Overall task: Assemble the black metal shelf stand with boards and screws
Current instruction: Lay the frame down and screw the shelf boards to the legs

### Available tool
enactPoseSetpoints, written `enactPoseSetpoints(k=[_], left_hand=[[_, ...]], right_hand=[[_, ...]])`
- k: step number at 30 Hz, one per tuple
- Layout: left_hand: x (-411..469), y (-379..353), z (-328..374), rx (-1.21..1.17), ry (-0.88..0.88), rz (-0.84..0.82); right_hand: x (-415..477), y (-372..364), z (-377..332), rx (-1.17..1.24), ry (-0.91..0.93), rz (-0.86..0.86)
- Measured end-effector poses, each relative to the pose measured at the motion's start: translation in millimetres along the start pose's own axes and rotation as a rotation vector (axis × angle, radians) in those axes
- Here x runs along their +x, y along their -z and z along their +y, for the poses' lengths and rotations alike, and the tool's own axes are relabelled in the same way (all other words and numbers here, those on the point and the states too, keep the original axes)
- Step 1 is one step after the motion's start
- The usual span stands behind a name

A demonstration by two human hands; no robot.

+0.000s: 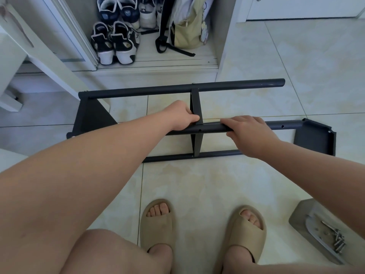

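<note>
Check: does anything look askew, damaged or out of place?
Nothing damaged. The shelf stand lies on its side; its far tube ends free of the right end board, apparently just unfinished assembly.

Pale glossy floor tiles (296,66) run up to an open white closet (150,62) holding sneakers (113,42) and a backpack (185,26).

The pale tiled floor (296,66) carries the black stand (177,89) at mid-frame. A grey board (302,220) lies lower right, with screws (338,242) on it.
</note>
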State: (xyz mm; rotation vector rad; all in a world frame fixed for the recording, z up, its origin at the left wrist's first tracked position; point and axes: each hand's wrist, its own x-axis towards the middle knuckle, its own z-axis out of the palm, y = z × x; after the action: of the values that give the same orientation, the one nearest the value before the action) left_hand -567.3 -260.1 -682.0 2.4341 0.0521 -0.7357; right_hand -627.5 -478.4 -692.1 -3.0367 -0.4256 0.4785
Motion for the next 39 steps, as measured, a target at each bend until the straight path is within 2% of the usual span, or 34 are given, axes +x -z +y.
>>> enactPoseSetpoints(k=[3,5,7,12,16,20,24,27,32,35,39], left_hand=[[-18.0,-2.3,1.3,0.179,0.019,0.190],[-30.5,-4.7,7.2,0.331,-0.068,0.321],[-44.6,-11.5,16.1,0.425,-0.209,0.346],[-77.2,-48.0,53.1,0.621,-0.463,0.159],[-89.0,-83.4,92.5,0.722,-0.612,0.099],[-89.8,-128.4,132.2,0.754,-0.696,0.037],[-81.8,-184.2,164.3,0.772,-0.736,-0.101],[-71.5,-227.5,179.7,0.754,-0.728,-0.249],[-50.0,-297.8,182.2,0.651,-0.582,-0.499],[-41.6,-339.5,177.3,0.455,-0.418,-0.571],[-38.9,-388.3,161.2,0.185,-0.264,-0.574]], right_hand=[[-17.6,2.8,8.2,-0.014,-0.033,-0.030],[-33.0,7.8,14.8,-0.017,-0.048,-0.030],[-51.1,13.4,23.8,-0.016,-0.053,-0.030],[-105.6,22.4,57.0,0.025,-0.158,-0.028],[-159.4,16.0,94.9,0.052,-0.288,-0.054],[-209.8,-3.7,142.0,0.113,-0.446,-0.146],[-243.1,-39.7,183.4,0.196,-0.563,-0.259],[-254.9,-74.7,211.6,0.246,-0.613,-0.328],[-257.8,-134.3,256.0,0.366,-0.707,-0.514],[-253.4,-167.1,269.8,0.425,-0.712,-0.569],[-251.5,-209.5,276.6,0.499,-0.741,-0.510]])
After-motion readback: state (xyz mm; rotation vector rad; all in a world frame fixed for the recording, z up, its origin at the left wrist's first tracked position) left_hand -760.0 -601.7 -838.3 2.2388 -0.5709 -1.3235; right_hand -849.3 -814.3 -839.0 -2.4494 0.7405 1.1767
